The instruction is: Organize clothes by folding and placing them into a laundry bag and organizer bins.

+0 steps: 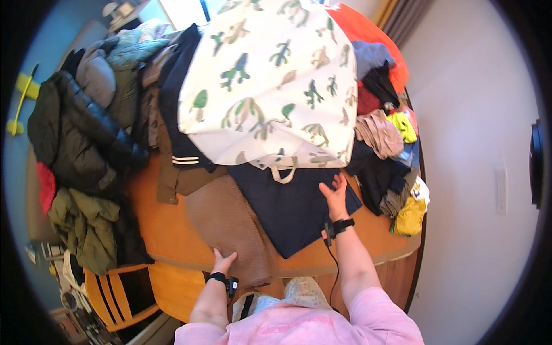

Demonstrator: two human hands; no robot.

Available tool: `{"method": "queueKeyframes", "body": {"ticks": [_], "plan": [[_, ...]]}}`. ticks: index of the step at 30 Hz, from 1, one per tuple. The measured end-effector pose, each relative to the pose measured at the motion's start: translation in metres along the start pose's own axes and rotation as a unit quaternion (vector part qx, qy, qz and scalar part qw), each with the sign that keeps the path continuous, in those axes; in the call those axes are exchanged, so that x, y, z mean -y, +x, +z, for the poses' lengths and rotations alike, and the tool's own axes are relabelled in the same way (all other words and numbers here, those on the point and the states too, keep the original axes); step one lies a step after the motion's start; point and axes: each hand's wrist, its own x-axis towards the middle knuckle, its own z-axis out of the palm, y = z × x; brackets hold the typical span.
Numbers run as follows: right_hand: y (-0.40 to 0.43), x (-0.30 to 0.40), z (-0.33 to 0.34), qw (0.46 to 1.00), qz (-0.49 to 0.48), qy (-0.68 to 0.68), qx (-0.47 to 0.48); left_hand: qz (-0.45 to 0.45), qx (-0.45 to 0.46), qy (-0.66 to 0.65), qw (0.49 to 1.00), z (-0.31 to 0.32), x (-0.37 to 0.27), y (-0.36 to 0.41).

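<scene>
Before me stands a large white fabric storage bag (267, 99) printed with cacti, a looped handle at its near lower edge. A dark navy garment (289, 207) sticks out from under its front. My right hand (337, 194) hovers at the navy cloth's right side, just below the bag's near right corner, fingers spread with nothing between them. At the near edge of the bed, my left hand (224, 261) is beside the brown knitted garment (233, 215), thumb and fingers apart. Whether it touches the knit is hard to tell. Both wrists wear black straps with small devices.
On the left, dark puffer jackets (82, 138) and an olive garment (86, 228) are heaped. Folded clothes (379, 133) pile up on the right, near the white wall (470, 129). An orange mat (164, 233) covers the bed. A wooden chair (120, 297) stands at lower left.
</scene>
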Motion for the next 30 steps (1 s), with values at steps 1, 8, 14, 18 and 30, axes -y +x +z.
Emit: {"method": "queueKeyframes", "body": {"ticks": [1,8,14,18,30], "plan": [[0.010,0.013,0.009,0.999,0.005,0.037,0.025,0.000,0.007,0.004,1.000,0.003,-0.002,-0.009],[0.031,0.073,0.040,0.978,0.003,0.142,0.154,0.138,-0.093,0.040,0.985,0.016,0.045,-0.020],[-0.047,0.227,0.109,0.918,-0.198,0.118,0.323,0.432,-0.159,0.103,0.882,0.025,-0.009,-0.096],[-0.106,0.260,0.121,0.838,-0.288,0.066,0.459,0.481,-0.066,-0.079,0.871,0.068,-0.072,-0.169],[-0.302,0.280,0.143,0.663,-0.400,-0.080,0.628,0.528,-0.283,-0.170,0.783,-0.038,0.003,-0.227]]}}
